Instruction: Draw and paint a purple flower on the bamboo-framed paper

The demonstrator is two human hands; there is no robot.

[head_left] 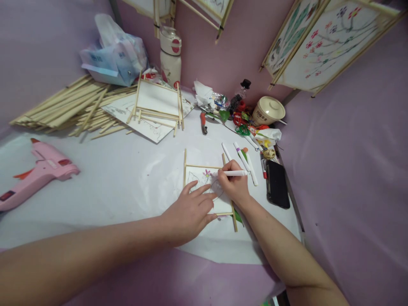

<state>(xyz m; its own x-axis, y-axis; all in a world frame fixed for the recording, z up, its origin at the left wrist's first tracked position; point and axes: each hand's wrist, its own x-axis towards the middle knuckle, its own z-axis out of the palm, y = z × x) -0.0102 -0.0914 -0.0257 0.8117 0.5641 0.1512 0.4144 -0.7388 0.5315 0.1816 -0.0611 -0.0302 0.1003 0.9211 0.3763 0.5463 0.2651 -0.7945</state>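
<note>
A small white sheet (222,207) in a frame of thin wooden sticks (204,165) lies on the table. It carries a line drawing with a pink-purple flower (207,173). My left hand (191,210) rests on the sheet with its fingers spread. Pinched in my right hand (234,183) is a white marker (235,173), its tip end close to the drawing, just right of the flower. Further white markers (242,156) lie beyond my right hand. Part of a green leaf (238,216) shows under the frame's right side.
At left lie a pink glue gun (41,172) and a pile of wooden sticks (63,106). Behind stand a tissue pack (116,57), a bottle (171,59) and a stick frame (159,97). At right are a lidded bowl (268,111) and a black phone (278,183). Painted hangings (331,46) hang above.
</note>
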